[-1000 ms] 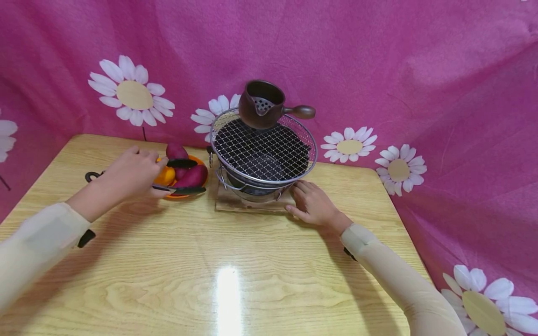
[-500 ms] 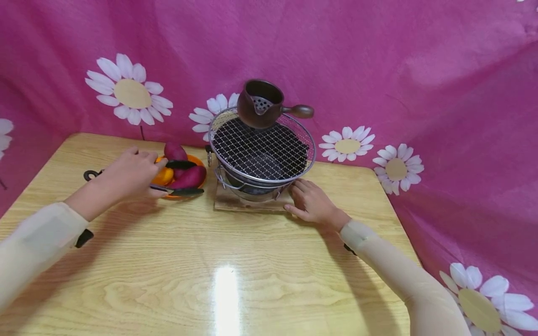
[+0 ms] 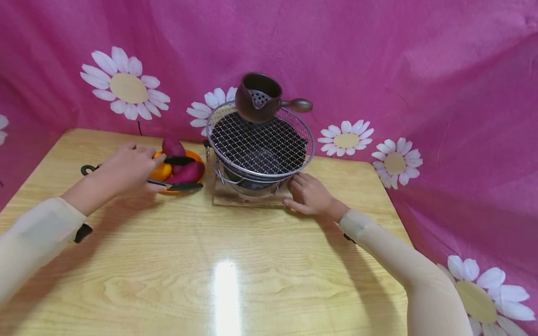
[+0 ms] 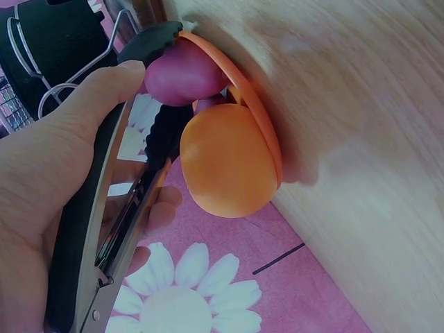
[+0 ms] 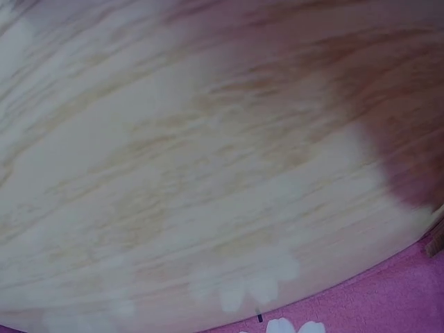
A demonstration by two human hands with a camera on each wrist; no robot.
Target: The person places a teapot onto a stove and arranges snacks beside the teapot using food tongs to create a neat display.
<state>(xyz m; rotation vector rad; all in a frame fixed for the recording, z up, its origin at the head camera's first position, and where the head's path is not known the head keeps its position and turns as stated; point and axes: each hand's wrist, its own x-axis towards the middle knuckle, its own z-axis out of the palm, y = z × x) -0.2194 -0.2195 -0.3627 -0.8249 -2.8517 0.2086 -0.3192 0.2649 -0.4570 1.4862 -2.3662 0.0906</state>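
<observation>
In the head view my left hand [image 3: 126,168] holds a pair of black-tipped metal tongs [image 3: 185,186] above an orange bowl [image 3: 194,156]. The tongs' jaws stand apart, one on either side of a purple sweet potato [image 4: 184,73] in the left wrist view. Another purple sweet potato [image 3: 173,147] lies at the back of the bowl. Beside them sits a smooth orange fruit or vegetable [image 4: 229,163]. My right hand [image 3: 311,193] touches the right side of the wooden board [image 3: 248,200] under a round grill [image 3: 262,161]; its fingertips are partly hidden.
A brown side-handled clay pot [image 3: 256,105] stands on the grill's wire mesh, toward the back. Everything is on a wood-grain table [image 3: 269,261] against a pink flowered cloth [image 3: 357,60]. The right wrist view shows blurred table surface.
The head view has shifted slightly, so the scene sits a little higher and further left. The hands, tongs and grill keep their places relative to one another.
</observation>
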